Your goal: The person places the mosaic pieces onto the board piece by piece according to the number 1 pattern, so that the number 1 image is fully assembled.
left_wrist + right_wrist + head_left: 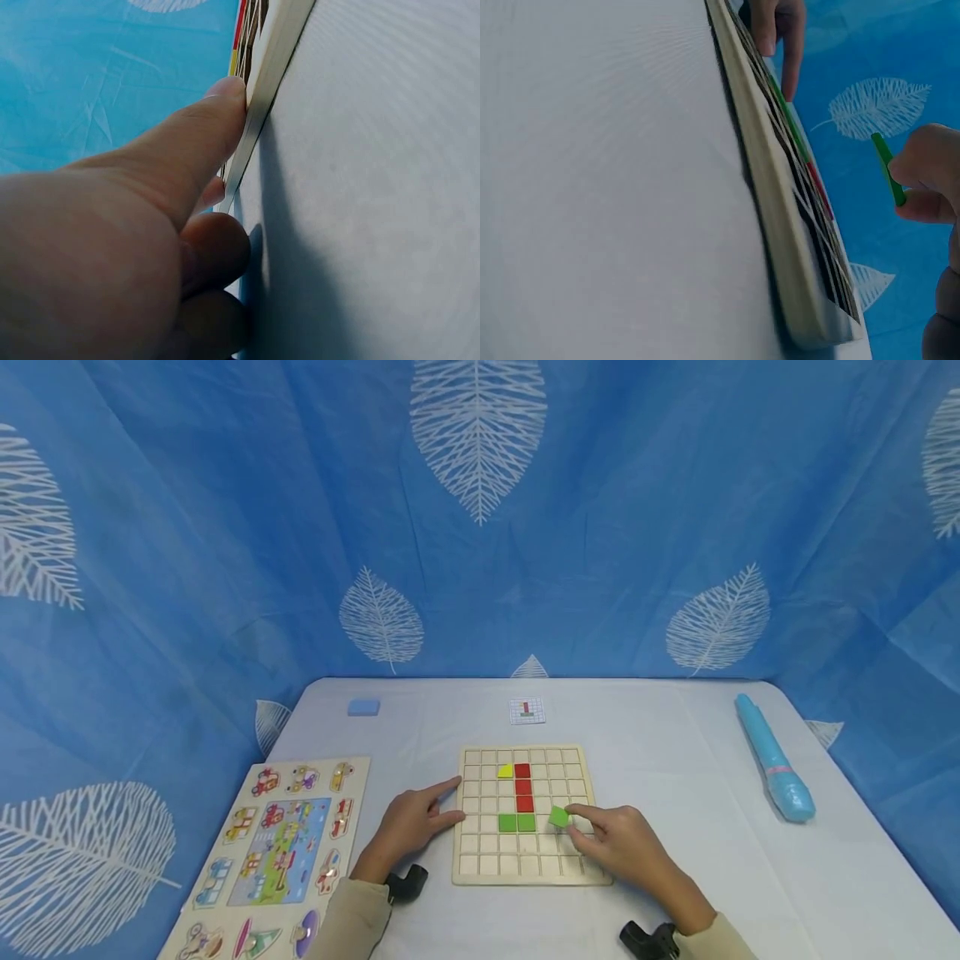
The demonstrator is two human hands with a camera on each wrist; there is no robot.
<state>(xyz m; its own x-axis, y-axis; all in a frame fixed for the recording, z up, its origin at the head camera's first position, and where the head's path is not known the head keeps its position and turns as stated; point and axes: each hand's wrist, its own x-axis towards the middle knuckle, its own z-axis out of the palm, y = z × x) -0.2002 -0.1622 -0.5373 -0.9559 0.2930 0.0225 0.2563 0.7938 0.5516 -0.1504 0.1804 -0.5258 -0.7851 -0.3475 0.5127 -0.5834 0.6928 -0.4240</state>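
A wooden grid board (487,861) lies on the table with square cells. In it sit red tiles (522,787) in a column, a small yellow piece (506,771) beside the top one, and two green tiles (517,822) side by side below. My right hand (626,847) pinches another green tile (558,817) between thumb and index finger; in the right wrist view this green tile (889,169) is held tilted above the board. My left hand (411,821) touches the board's left edge with thumb and index finger spread, the other fingers curled in the left wrist view.
A small pattern card (527,711) lies behind the board. Farther left is a blue block (363,707). A wooden vehicle puzzle (353,777) lies at the front left, close to my left forearm. On the right rests a light-blue microphone-shaped object (776,760). Blue curtains (600,527) enclose the table.
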